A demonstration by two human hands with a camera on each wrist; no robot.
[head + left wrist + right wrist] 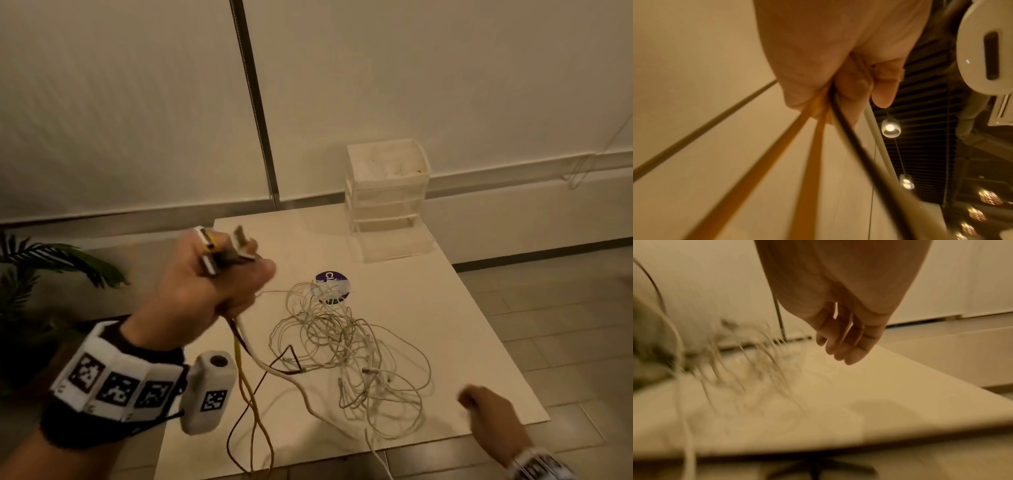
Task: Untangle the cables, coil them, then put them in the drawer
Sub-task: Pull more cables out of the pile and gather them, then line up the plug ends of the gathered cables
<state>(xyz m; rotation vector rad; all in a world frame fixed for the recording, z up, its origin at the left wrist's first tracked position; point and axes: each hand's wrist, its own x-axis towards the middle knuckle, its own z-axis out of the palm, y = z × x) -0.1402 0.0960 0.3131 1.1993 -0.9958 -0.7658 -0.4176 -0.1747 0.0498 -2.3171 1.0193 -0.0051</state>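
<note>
My left hand (219, 284) is raised over the table's left side and grips a bundle of cable ends, their plugs (222, 248) sticking out above the fist. Yellow (251, 407), dark brown (260, 380) and white (291, 378) cables hang from it; the left wrist view shows the yellow cables (797, 146) and a dark one running out of the fist (838, 91). A tangle of thin white cables (346, 346) lies mid-table. My right hand (486, 407) hovers at the front right, fingers (840, 344) relaxed and holding nothing. A white drawer unit (388, 202) stands at the back.
The white table (462, 325) has a round purple sticker (332, 287) under the tangle's far edge. One white cable (376, 452) trails over the front edge. A potted plant (37, 267) stands left of the table. Tiled floor surrounds it on the right.
</note>
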